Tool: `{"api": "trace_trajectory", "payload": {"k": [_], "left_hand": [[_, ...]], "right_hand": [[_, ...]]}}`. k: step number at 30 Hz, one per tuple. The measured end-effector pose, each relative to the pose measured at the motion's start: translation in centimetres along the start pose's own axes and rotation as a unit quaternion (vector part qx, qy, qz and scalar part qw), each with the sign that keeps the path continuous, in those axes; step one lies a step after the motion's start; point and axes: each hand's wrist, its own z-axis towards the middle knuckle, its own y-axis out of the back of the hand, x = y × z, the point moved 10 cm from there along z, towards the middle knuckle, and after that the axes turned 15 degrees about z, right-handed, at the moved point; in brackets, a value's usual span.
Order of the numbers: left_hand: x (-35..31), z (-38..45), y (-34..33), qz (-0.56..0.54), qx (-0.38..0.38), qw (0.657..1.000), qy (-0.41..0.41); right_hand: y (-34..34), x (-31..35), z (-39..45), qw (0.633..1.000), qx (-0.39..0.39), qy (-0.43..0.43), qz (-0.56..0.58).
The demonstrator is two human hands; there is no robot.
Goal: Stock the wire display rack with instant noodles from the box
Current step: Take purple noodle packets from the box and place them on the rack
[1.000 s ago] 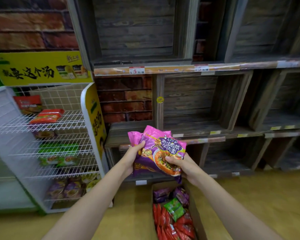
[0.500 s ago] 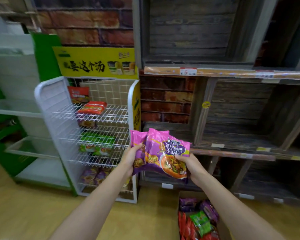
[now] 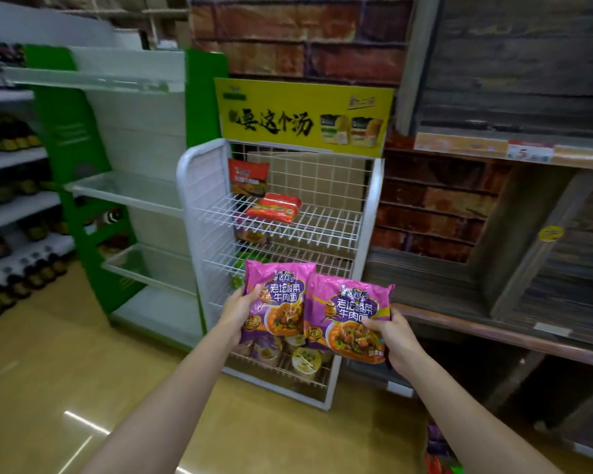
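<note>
- Showing the head view, the only one given: two purple instant-noodle packets are held up in the lower centre of the frame, in front of the white wire display rack.
- The left packet is gripped at its left edge by the left hand, thumb on the printed face.
- The right packet is pinched at its lower right edge by the right hand; its left edge overlaps the left packet.
- Red packets are seen on the top wire shelf, at centre frame; green packets and cups lie on lower shelves, partly hidden.
- The box is cut off at the lower right edge of the frame.
- Handling, as judged: each packet is light, with a crinkly, slippery film over a brittle noodle block. A hold across the flat faces or at an edge is advised, without squeezing.
</note>
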Motion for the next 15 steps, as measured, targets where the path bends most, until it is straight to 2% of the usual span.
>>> {"api": "trace_trajectory", "payload": {"k": [6, 15], "left_hand": [[1.9, 3.5, 6.0, 0.012, -0.026, 0.999, 0.037], [4.0, 11.5, 9.6, 0.017, -0.061, 0.993, 0.104]], "right_hand": [[-7.5, -2.5, 3.1, 0.998, 0.053, -0.019, -0.017], [-13.7, -5.6, 13.0, 0.994, 0.076, -0.068, -0.031]]}}
